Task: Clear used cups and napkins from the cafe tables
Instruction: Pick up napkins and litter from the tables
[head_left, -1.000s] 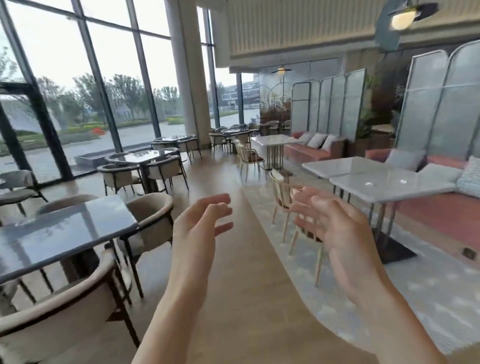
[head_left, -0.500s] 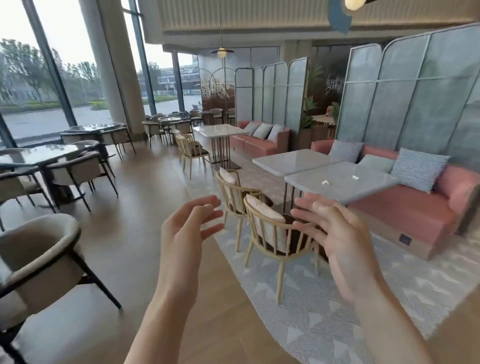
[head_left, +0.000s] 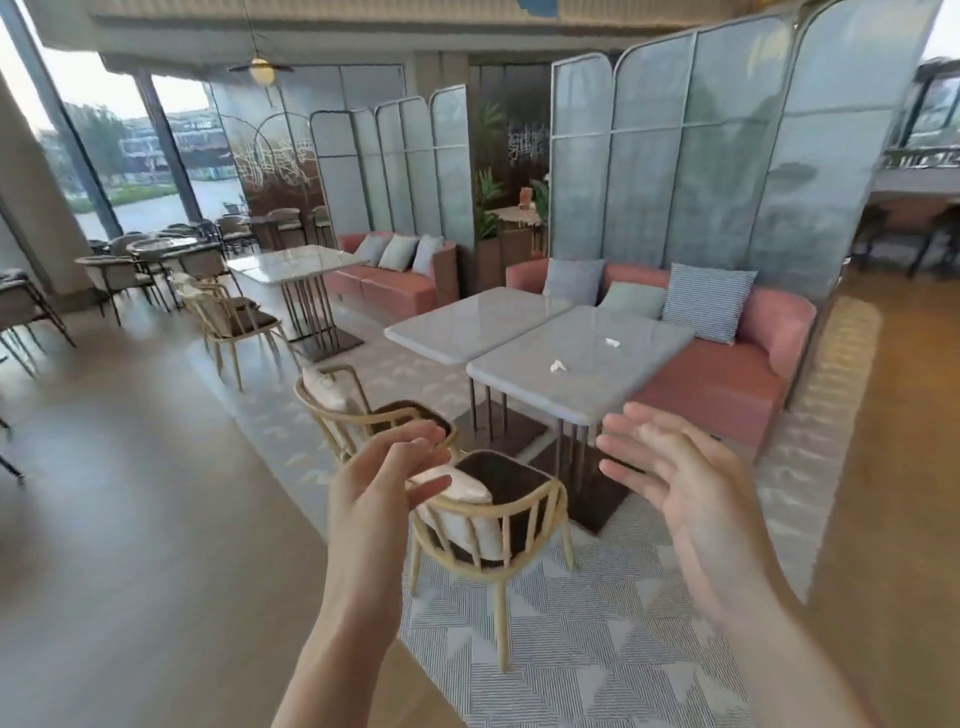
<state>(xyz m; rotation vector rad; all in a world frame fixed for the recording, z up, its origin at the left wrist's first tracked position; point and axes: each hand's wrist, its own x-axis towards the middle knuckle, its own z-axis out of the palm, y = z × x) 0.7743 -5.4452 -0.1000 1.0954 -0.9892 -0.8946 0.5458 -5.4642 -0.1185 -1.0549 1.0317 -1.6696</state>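
From the head camera, a wide strip of light wooden floor (head_left: 156, 519) runs along the left, meeting the curved edge of a grey patterned rug (head_left: 597, 649) that lies under the seating. Two pale wooden chairs with dark seats and white cushions stand on the rug: the nearer chair (head_left: 493, 525) sits just in front of the hands, and the farther chair (head_left: 358, 410) is just beyond it to the left. Past them, two grey marble-topped rectangular tables stand pushed together; the nearer table (head_left: 582, 358) has its front corner close above the right hand, and the second table (head_left: 467, 322) touches its left side. A long pink sofa (head_left: 727, 374) with striped and plain cushions backs both tables, and tall grey panelled screens (head_left: 727, 182) rise behind it.

Two small crumpled white napkins lie on the nearer table: one napkin (head_left: 558, 366) toward the middle and the other napkin (head_left: 613, 342) farther back, toward the sofa. Both are well apart from the hands.

The left hand (head_left: 379, 488) and the right hand (head_left: 680, 483) are raised in the air apart from each other, palms facing inward, fingers loosely spread and holding nothing.
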